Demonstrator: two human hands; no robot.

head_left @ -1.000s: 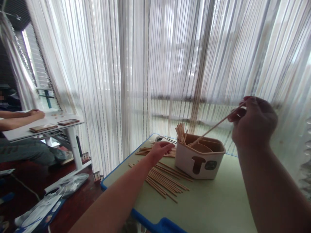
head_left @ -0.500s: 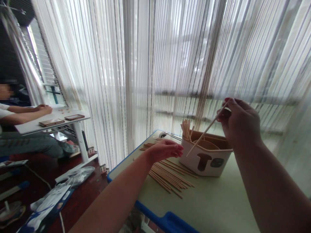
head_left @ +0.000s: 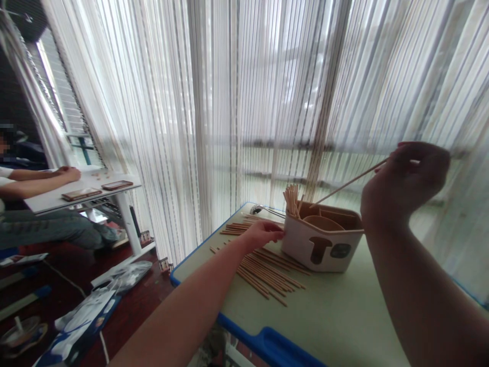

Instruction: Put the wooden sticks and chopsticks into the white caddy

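In the head view my right hand (head_left: 405, 178) is raised above the right side of a white box (head_left: 298, 248) with a brown, divided inside. It pinches one end of a thin wooden chopstick (head_left: 349, 182), which slants down to the left, its far end over the box. My left hand (head_left: 263, 234) is at the box's left wall, fingers loosely bent and apart, nothing visible in them; whether the fingertips touch the wall I cannot tell. A bundle of upright chopsticks (head_left: 292, 200) stands in the box's left corner. Several loose chopsticks (head_left: 267, 275) lie beneath and beside my left forearm.
Everything stands on a pale table (head_left: 328, 316) with a blue edge. A metal utensil (head_left: 263, 209) lies behind the box, and a sheer curtain (head_left: 221, 127) hangs beyond. At left, a person's hands (head_left: 69, 174) rest on a white table (head_left: 42, 203) holding two framed trays.
My right hand has moved right and turned at the wrist, carrying the chopstick so its lower end is now over the box's back. My left hand has shifted slightly left.
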